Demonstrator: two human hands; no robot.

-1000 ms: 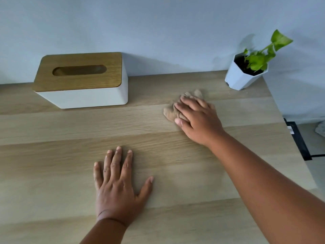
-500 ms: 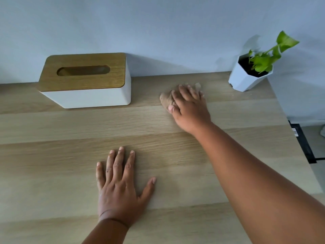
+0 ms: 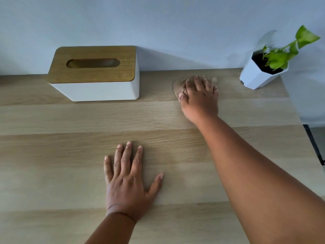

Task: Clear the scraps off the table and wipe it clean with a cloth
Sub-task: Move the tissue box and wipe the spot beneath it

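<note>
Head view: wiping stage, judged well along. Right hand (image 3: 199,97) presses the cloth (image 3: 179,86) flat on the table (image 3: 52,155) at the far edge, between tissue box (image 3: 95,73) and plant pot (image 3: 258,74); fingers bent over the cloth, gripping it. Left hand (image 3: 129,182) lies flat, fingers spread, holding nothing. No scraps visible on the wood; a few faint specks near the pot, too small to identify. Most of the cloth is hidden under the hand. Near table edge cut off.
</note>
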